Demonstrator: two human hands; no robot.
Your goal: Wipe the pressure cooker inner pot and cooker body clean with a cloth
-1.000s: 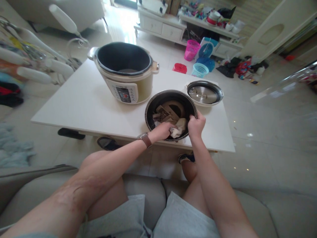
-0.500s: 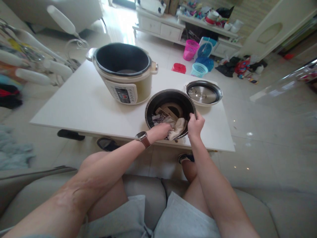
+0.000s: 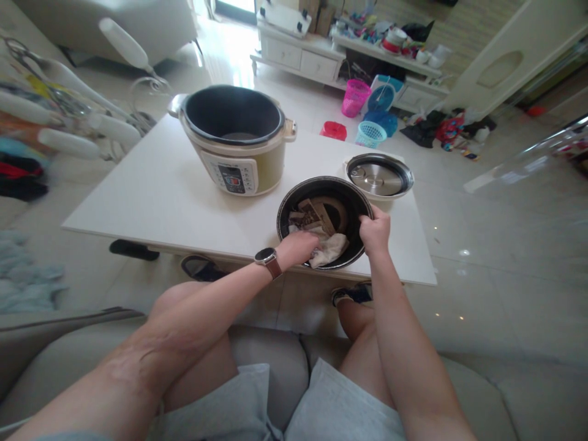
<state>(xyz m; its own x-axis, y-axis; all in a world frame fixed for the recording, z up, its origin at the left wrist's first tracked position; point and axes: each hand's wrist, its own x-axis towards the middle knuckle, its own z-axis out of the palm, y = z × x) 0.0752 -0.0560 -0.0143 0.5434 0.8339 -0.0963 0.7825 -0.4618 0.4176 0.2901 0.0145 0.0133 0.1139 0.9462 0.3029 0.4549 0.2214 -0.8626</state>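
Left hand (image 3: 299,246), watch (image 3: 267,258) on its wrist, reaches over the near-left rim into the pot, fingers curled onto a pale cloth (image 3: 333,250); fingertips hidden, so how tight the grip is can't be told. Right hand (image 3: 376,231) is closed on the inner pot (image 3: 337,187) at the rim, on the right side, well clear of the cloth.

Key relation: cloth sits low in the pot, near side, just right of the left hand's fingers and touching them. Left hand is nearer to it. Cloth is bunched; visible length runs roughly from those fingers out toward the right hand. Pot is round, no long axis, mouth tipped toward the person; can't tell how its base rests. Darker patterned patch just beyond the left hand inside the pot, unclear whether part of the cloth.

Further out: cooker body (image 3: 271,162) stands upright beyond the left hand, off to its left, lidless. Lid (image 3: 376,179) lies underside up beyond the right hand. Both on the table (image 3: 184,211). Past these, on the floor: pink basket (image 3: 356,98), light-blue basket (image 3: 370,135).

Count: two hands, one cloth at least, one inner pot, one cooker body, one lid, one watch, one table, two baskets.
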